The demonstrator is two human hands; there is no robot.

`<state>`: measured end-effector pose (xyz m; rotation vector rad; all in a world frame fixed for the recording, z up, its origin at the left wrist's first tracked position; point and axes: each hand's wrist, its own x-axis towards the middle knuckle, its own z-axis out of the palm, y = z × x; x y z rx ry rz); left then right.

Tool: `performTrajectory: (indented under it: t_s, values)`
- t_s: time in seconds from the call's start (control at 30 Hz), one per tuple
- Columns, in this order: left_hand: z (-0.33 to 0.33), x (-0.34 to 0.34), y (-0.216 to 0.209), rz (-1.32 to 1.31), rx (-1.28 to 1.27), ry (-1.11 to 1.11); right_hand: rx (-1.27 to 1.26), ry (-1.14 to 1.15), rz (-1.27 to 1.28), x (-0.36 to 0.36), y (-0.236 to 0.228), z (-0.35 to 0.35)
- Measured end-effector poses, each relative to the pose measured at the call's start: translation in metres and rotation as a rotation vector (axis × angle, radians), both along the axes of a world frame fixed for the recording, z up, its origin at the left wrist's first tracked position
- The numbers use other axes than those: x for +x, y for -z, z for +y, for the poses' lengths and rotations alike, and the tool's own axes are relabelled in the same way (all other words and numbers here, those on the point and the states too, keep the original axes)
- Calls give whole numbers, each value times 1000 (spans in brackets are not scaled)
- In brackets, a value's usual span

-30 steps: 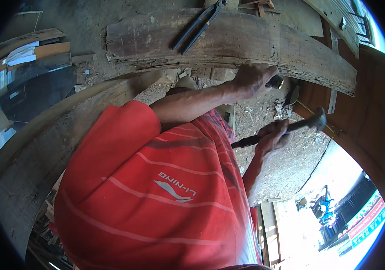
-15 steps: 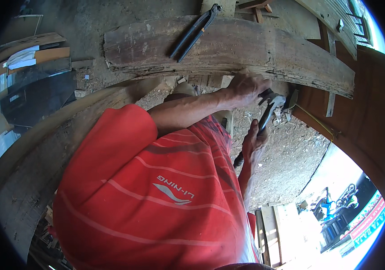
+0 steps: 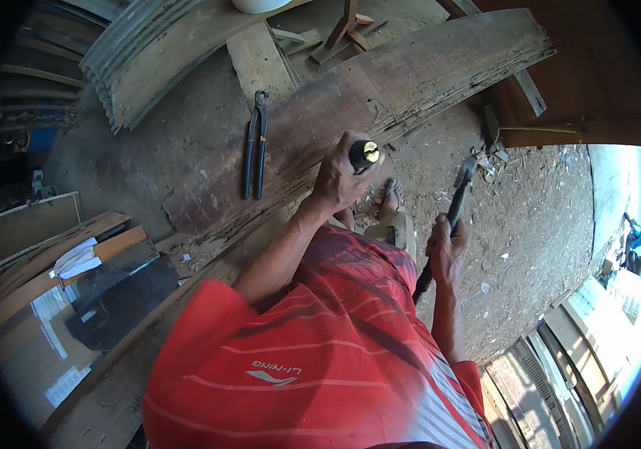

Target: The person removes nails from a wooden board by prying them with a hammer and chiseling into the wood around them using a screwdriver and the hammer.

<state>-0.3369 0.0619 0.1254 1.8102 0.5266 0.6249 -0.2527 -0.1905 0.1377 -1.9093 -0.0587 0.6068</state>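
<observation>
The hammer [image 3: 457, 202] is right of centre in the frame, its handle in the grip of the right hand [image 3: 448, 241], fingers curled round it. The left hand [image 3: 339, 177], near the centre, is closed in a fist around a dark tool [image 3: 369, 153] with a shiny yellow end. The hammer should be stiff and head-heavy, best held by the handle, away from the head; the dark tool looks rigid and easily gripped round its shaft. The hammer's head is blurred, so its shape is hard to tell, and the fist hides most of the dark tool. A pale bucket [image 3: 259, 4] is cut off at the top edge.
</observation>
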Motion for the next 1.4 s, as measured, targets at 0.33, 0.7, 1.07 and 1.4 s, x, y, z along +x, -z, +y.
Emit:
performTrajectory:
  t_s: [0.33, 0.7, 1.07, 1.4]
  values:
    - [45, -32, -3, 266, -156, -156, 484, 403, -51, 16, -2, 24]
    - [29, -70, -2, -173, -569, -393, 303, 98, 224, -7, 12, 22]
    - [28, -62, 22, -193, -407, -505, 218, -181, 295, 6, 23, 46]
    - [31, -68, 48, -228, -508, -477, -11, -395, -21, 36, 34, 60]
